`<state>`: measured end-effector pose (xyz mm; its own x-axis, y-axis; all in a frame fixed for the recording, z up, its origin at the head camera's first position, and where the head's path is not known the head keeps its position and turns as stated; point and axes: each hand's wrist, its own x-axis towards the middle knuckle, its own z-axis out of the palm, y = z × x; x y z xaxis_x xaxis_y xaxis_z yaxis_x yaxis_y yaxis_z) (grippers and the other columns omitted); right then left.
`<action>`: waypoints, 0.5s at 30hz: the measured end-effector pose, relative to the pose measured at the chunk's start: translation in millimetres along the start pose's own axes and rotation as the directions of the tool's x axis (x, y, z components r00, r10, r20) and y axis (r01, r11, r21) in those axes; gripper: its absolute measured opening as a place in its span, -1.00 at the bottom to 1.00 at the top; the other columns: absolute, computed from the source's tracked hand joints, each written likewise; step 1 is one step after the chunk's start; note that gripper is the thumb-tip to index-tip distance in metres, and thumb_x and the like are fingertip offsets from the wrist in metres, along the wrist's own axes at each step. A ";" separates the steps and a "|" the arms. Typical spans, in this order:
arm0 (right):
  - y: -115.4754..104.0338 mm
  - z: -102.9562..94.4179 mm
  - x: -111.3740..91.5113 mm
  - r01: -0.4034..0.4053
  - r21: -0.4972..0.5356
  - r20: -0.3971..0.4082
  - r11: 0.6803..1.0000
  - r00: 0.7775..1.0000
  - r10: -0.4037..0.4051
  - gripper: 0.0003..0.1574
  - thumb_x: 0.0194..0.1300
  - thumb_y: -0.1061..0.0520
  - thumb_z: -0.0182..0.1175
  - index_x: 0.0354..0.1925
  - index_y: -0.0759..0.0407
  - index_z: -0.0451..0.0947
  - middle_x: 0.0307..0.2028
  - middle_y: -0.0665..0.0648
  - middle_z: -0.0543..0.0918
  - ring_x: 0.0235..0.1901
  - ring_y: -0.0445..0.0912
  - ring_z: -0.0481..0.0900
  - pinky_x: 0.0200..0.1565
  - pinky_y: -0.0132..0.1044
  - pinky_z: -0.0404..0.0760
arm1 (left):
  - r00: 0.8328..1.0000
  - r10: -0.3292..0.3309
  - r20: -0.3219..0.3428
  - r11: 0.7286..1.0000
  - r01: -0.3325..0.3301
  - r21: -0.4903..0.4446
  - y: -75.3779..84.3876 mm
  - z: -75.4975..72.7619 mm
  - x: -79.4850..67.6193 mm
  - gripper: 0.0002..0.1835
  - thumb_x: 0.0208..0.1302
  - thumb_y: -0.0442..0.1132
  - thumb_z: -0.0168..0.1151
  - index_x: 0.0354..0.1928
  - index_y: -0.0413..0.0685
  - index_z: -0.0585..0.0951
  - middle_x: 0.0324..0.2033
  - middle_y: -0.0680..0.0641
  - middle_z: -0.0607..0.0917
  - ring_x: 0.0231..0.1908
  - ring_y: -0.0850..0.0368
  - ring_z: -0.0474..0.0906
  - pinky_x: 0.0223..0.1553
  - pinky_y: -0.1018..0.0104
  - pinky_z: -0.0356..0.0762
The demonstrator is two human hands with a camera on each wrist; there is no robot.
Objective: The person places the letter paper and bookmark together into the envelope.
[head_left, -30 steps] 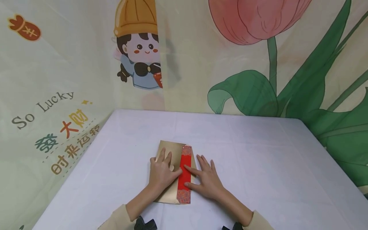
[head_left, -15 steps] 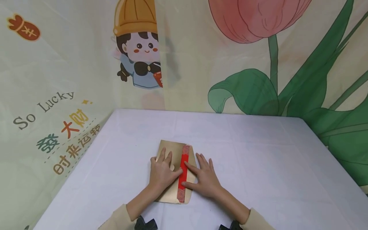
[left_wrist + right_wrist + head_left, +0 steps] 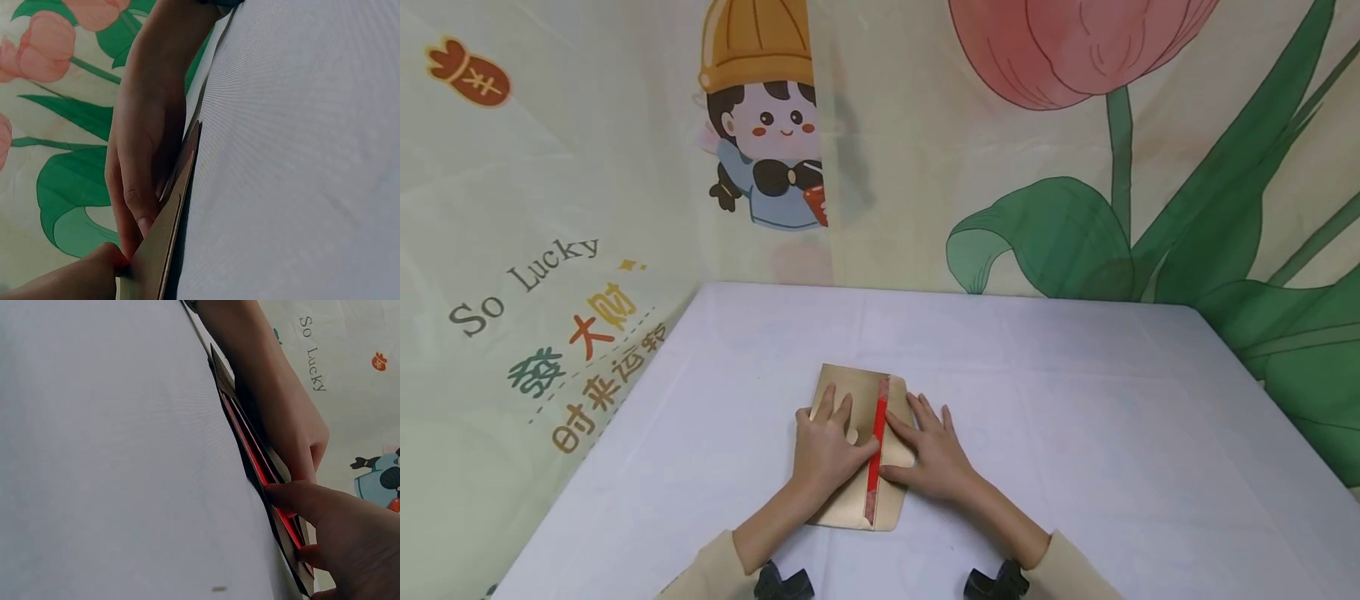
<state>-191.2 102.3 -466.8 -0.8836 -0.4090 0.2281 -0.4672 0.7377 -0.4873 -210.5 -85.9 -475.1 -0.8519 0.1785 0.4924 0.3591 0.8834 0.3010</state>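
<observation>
A gold envelope (image 3: pixel 856 450) lies flat on the white table (image 3: pixel 1075 433), near its front edge, with its long side running away from the person. The left hand (image 3: pixel 826 450) rests on the envelope's left half, fingers spread and pressing it down. The right hand (image 3: pixel 934 458) lies on the right-hand flap (image 3: pixel 895 433), fingers straight, thumb and forefinger along the fold, pushing the flap over toward the middle. Only a thin red strip (image 3: pixel 876 446) of the lining shows between the two hands, so the flap looks nearly closed. From the right wrist view the flap (image 3: pixel 250 440) stands slightly raised off the body, red showing in the gap, with the right thumb (image 3: pixel 306 497) on its edge. The step in hand seems to be folding the flap shut. The next move likely calls for pressing it flat along its whole length while the left hand keeps the envelope from sliding.
</observation>
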 end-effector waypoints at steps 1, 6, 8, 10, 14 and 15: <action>0.1 0.1 1.1 0.001 0.001 0.002 1.000 1.000 -0.001 -0.07 0.02 -0.27 0.26 0.29 0.08 0.32 0.34 0.34 0.11 0.34 0.23 -0.06 0.22 0.24 -0.22 | 1.000 -0.002 -0.001 1.000 0.002 0.002 0.2 -0.3 0.3 -0.25 -0.19 0.14 0.29 0.02 -0.27 0.59 0.12 -0.35 0.45 0.07 -0.20 0.44 -0.09 -0.06 0.21; 2.2 0.1 3.7 -0.018 0.019 0.019 1.000 1.000 0.017 -0.09 -0.01 -0.23 0.27 0.28 0.06 0.34 0.34 0.33 0.10 0.35 0.21 -0.07 0.23 0.21 -0.24 | 1.000 -0.002 -0.006 1.000 0.002 -0.001 1.3 -0.7 0.4 -0.23 -0.20 0.16 0.31 0.02 -0.28 0.59 0.12 -0.36 0.44 0.06 -0.22 0.44 -0.11 -0.05 0.20; 2.2 0.4 3.7 -0.035 0.024 0.021 0.999 0.999 0.034 -0.08 -0.03 -0.22 0.27 0.28 0.04 0.33 0.35 0.32 0.09 0.35 0.20 -0.08 0.24 0.20 -0.26 | 1.000 0.003 -0.011 1.000 -0.003 0.000 1.6 -0.3 0.4 -0.23 -0.20 0.16 0.31 0.02 -0.28 0.59 0.12 -0.36 0.44 0.06 -0.22 0.44 -0.11 -0.05 0.21; 1.6 1.3 4.1 -0.048 0.016 0.019 0.999 0.999 0.048 -0.08 -0.04 -0.23 0.26 0.29 0.02 0.32 0.36 0.31 0.08 0.36 0.19 -0.09 0.24 0.20 -0.27 | 1.000 0.007 -0.015 1.000 -0.007 0.003 1.5 0.4 0.5 -0.23 -0.20 0.16 0.32 0.02 -0.28 0.59 0.12 -0.37 0.44 0.06 -0.22 0.44 -0.11 -0.04 0.21; -0.4 4.0 5.9 -0.058 -0.022 0.006 0.998 0.998 0.058 -0.06 -0.05 -0.28 0.21 0.30 -0.03 0.32 0.36 0.32 0.06 0.36 0.20 -0.10 0.22 0.23 -0.28 | 1.000 0.009 -0.023 1.000 -0.008 0.018 1.5 1.3 0.8 -0.23 -0.22 0.15 0.30 0.01 -0.27 0.59 0.12 -0.36 0.45 0.06 -0.22 0.44 -0.12 -0.03 0.21; -0.8 4.4 6.3 -0.060 -0.032 0.004 0.998 0.998 0.060 -0.06 -0.06 -0.29 0.20 0.30 -0.04 0.32 0.36 0.32 0.05 0.36 0.21 -0.10 0.22 0.23 -0.28 | 1.000 0.012 -0.023 1.000 -0.011 0.022 1.6 1.4 0.8 -0.24 -0.22 0.15 0.29 0.01 -0.27 0.59 0.11 -0.36 0.45 0.06 -0.22 0.44 -0.12 -0.03 0.21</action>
<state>-196.2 96.8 -468.8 -0.9098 -0.3664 0.1949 -0.4144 0.7776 -0.4728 -211.2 -83.7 -475.3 -0.8385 0.1788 0.5147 0.3600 0.8909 0.2770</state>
